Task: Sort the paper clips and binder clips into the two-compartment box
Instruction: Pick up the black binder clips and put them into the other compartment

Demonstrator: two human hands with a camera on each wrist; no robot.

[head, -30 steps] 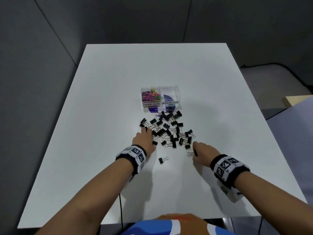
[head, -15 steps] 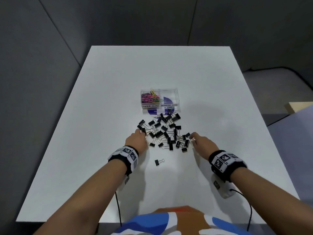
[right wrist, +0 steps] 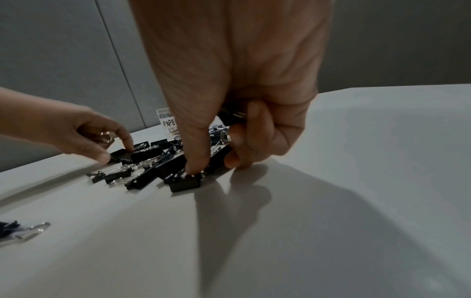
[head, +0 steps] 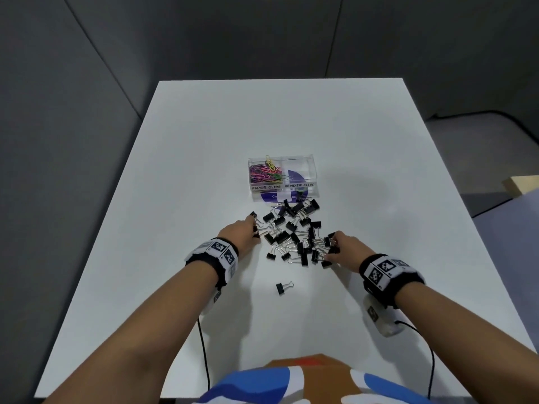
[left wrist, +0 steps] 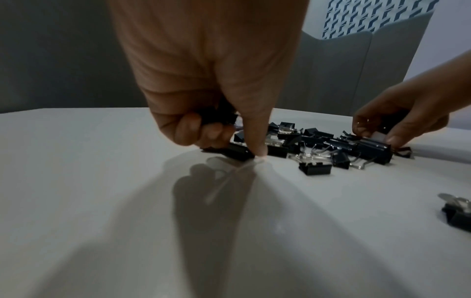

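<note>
Both hands work the black binder clips (head: pixel 294 234) w/ fingers curled, each grasping clips: left hand (head: pixel 240 233) at pile's left edge, right hand (head: pixel 345 249) at its right. Roughly 35 in pile, 1 stray clip (head: pixel 282 288) nearer. Box (head: pixel 282 177) behind holds paper clips (head: pixel 264 174) in left compartment.

The clear box (head: pixel 282 176) has two labels: "PAPER CLIPS" (left side) and "BINDER CLIPS" (right side).

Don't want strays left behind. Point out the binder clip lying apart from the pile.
The lone binder clip nearest the person, on the table between both forearms; all others cluster by the box.
</note>
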